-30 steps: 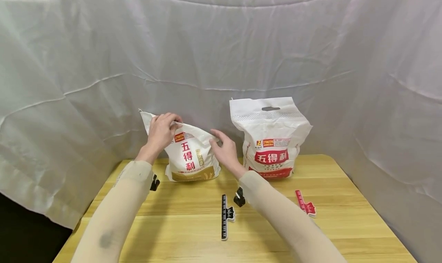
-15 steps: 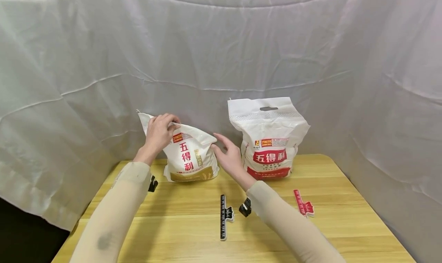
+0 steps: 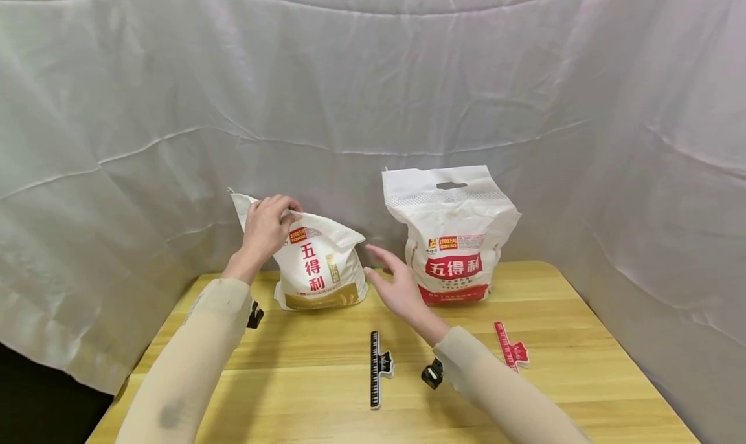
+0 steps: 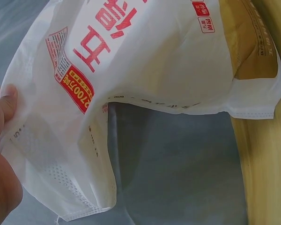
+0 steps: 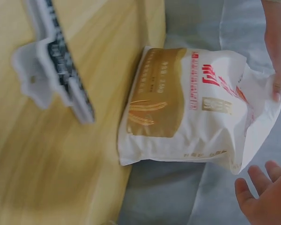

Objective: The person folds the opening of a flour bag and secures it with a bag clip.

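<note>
A white flour bag (image 3: 335, 253) with a gold band and red characters stands at the table's back left. My left hand (image 3: 265, 230) grips its folded top edge, with the thumb (image 4: 8, 101) in front in the left wrist view. The bag's upper left corner sticks out beyond that hand. To the right of the bag, my right hand (image 3: 402, 288) hangs in the air with its fingers spread, holding nothing. A small gap parts its fingertips from the bag (image 5: 210, 112) in the right wrist view.
A second flour bag (image 3: 454, 221), with red print and a cut-out handle, stands upright to the right. A black piano-patterned clip (image 3: 375, 369) lies on the wooden table (image 3: 315, 392) in front, and a red clip (image 3: 511, 347) lies farther right. Grey cloth (image 3: 373, 75) hangs behind.
My right hand has let go of the flour bag's right upper corner and moved right and toward me. The left hand keeps its grip on the top edge.
</note>
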A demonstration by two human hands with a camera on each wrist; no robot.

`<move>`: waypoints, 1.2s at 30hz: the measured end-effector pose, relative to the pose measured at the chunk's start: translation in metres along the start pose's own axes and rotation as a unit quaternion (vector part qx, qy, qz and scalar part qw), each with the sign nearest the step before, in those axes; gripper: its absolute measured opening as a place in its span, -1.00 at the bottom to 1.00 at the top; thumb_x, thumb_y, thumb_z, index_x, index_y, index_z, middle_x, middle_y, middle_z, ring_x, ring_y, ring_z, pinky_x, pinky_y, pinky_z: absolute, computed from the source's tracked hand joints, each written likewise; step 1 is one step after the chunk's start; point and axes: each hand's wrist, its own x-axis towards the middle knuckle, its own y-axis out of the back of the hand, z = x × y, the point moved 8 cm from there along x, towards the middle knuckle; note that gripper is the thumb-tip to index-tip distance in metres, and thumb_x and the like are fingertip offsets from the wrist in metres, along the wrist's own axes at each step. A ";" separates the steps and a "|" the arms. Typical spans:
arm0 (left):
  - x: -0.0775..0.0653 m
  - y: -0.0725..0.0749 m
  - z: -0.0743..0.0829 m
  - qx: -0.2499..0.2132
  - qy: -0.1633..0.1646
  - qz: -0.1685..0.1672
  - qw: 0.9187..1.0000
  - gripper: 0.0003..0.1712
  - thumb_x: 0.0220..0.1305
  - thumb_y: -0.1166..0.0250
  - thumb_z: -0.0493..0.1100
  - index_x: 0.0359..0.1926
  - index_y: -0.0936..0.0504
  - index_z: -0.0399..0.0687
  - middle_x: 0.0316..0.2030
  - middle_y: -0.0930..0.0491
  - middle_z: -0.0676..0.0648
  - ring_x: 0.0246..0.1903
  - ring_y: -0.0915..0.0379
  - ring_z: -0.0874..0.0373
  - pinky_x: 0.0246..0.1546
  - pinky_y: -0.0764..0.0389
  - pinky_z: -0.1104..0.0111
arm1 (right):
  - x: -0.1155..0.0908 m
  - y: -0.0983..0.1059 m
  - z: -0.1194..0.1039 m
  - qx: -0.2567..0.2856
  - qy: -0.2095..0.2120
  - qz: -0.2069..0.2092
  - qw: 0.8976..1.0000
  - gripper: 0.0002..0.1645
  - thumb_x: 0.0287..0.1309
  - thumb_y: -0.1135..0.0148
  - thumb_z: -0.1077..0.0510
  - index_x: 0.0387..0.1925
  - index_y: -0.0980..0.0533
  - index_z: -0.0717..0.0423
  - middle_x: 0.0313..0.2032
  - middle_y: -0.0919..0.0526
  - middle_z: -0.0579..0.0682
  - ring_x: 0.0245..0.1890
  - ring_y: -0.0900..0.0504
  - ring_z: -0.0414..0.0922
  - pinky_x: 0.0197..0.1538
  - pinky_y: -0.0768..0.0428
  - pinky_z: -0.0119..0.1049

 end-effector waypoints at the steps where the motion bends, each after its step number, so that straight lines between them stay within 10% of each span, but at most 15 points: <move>1: -0.001 0.000 0.000 -0.001 -0.001 0.000 1.000 -0.92 0.38 -0.36 -0.24 -0.13 -0.68 -0.09 -0.07 -0.71 -0.15 -0.01 -0.55 -0.14 0.40 -0.20 -0.14 | -0.003 0.001 0.001 -0.003 0.000 -0.005 1.000 -0.39 0.35 -0.33 0.19 0.40 -0.47 0.09 0.34 -0.57 0.07 0.31 -0.54 0.15 0.35 -0.49 0.09; 36: -0.005 0.000 -0.002 -0.007 0.003 0.000 1.000 -0.94 0.39 -0.35 -0.25 -0.14 -0.68 -0.09 -0.09 -0.71 -0.14 -0.02 -0.54 -0.13 0.41 -0.18 -0.15 | -0.089 0.008 0.046 -0.080 -0.012 -0.157 0.984 -0.35 0.36 -0.32 0.14 0.42 -0.42 0.17 0.35 -0.52 0.23 0.23 -0.61 0.21 0.22 -0.57 0.24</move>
